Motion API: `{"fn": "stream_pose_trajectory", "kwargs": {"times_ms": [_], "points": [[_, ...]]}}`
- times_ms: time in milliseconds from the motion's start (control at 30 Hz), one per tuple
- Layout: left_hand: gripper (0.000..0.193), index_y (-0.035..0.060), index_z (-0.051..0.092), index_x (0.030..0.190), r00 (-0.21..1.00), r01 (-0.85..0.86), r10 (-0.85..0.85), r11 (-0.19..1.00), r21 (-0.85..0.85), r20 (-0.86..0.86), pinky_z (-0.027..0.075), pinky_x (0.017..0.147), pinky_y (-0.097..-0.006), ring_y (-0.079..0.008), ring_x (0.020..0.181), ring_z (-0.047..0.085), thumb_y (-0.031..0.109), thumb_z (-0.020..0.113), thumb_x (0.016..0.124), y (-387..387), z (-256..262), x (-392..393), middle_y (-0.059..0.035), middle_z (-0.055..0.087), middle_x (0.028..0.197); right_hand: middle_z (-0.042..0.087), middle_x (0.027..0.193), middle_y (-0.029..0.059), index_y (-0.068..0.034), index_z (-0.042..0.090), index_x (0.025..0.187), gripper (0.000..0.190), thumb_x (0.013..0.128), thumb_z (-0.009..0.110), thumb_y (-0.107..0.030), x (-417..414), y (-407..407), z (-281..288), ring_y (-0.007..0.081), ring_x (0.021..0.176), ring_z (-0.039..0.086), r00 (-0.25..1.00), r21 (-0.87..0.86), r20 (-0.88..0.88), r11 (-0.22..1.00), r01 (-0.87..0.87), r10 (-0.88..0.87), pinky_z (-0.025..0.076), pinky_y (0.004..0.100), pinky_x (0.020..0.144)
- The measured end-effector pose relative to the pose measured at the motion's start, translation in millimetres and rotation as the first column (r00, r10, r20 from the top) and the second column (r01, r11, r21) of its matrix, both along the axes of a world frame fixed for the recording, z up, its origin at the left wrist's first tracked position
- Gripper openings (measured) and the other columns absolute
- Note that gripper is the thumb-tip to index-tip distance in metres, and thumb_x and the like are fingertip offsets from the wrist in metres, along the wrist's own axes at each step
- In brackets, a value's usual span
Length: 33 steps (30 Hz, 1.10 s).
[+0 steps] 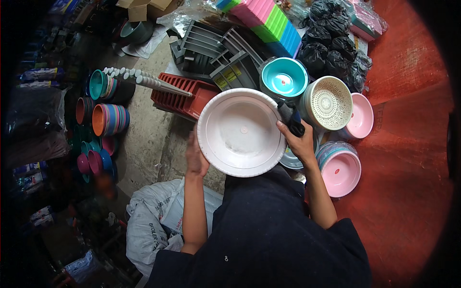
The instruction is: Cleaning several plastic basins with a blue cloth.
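A pale pinkish-white plastic basin (248,140) faces up in front of my body, with dark smudges on its inner bottom. My right hand (300,140) grips its right rim, thumb over the edge, and also holds a bunched dark cloth (290,117) against it. At the basin's left side is my left hand (197,156), palm toward the outer wall. Motion blurs those fingers, and whether they press on the wall is unclear. The basin's underside is hidden.
Beyond the basin are a red plastic rack (180,91) with white-capped rods, grey racks (230,68) and a turquoise basin (284,77). Cream strainers (329,102) and pink basins (340,172) stand right, by a red sheet (407,172). White sacks (151,223) lie left of me.
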<state>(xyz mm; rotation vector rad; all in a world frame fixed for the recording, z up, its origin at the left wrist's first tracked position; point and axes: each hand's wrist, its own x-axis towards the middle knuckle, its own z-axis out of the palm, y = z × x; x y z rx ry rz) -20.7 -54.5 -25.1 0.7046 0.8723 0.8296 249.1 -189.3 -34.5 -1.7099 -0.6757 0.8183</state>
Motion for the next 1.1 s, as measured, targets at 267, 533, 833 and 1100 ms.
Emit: {"fn": "stream_pose_trajectory", "kwargs": {"times_ms": [267,533,833,1100], "points": [[0.083,-0.001,0.031,0.157,0.969,0.216,-0.237,0.951,-0.223,-0.07,0.043,0.116,-0.0406,-0.0288,0.139,0.051,0.061,0.047,0.104,-32,-13,13,-0.0192,0.047,0.154,0.052,0.155,0.0084,-0.009,0.058,0.145,0.08,0.067,0.073,0.005,10,12,7,0.0368,0.144,0.046,0.564,-0.076,0.815,0.989,-0.127,0.135,0.043,0.0479,0.113],[0.086,-0.0014,0.03,0.156,0.956,0.266,-0.257,0.963,0.043,-0.14,0.044,0.112,-0.0392,-0.0273,0.134,0.053,0.066,0.039,0.104,-54,-9,46,-0.0187,0.05,0.148,0.043,0.158,0.0141,-0.005,0.05,0.148,0.09,0.063,0.08,-0.015,-17,37,22,0.0369,0.147,0.037,0.436,-0.239,0.82,0.915,-0.326,0.37,0.026,0.0498,0.123],[0.079,0.0005,0.03,0.155,0.989,0.05,-0.001,0.945,0.323,-0.15,0.042,0.114,-0.043,-0.0283,0.132,0.054,0.063,0.036,0.106,-54,-10,48,-0.0166,0.047,0.149,0.058,0.13,0.0352,0.013,0.048,0.14,0.062,0.1,0.056,-0.034,-73,6,41,0.0476,0.126,0.053,0.7,-0.242,0.407,0.809,-0.536,0.586,0.036,0.0499,0.113],[0.089,0.0059,0.034,0.156,0.997,0.074,-0.073,0.996,0.058,-0.021,0.041,0.113,-0.0403,-0.0217,0.127,0.055,0.073,0.044,0.098,-57,-70,28,-0.0104,0.051,0.146,0.059,0.103,0.0182,-0.001,0.048,0.149,0.061,0.092,0.051,-0.022,-87,19,46,0.0217,0.095,0.055,0.802,0.129,-0.341,0.87,-0.477,0.49,0.045,0.0305,0.094]]}}
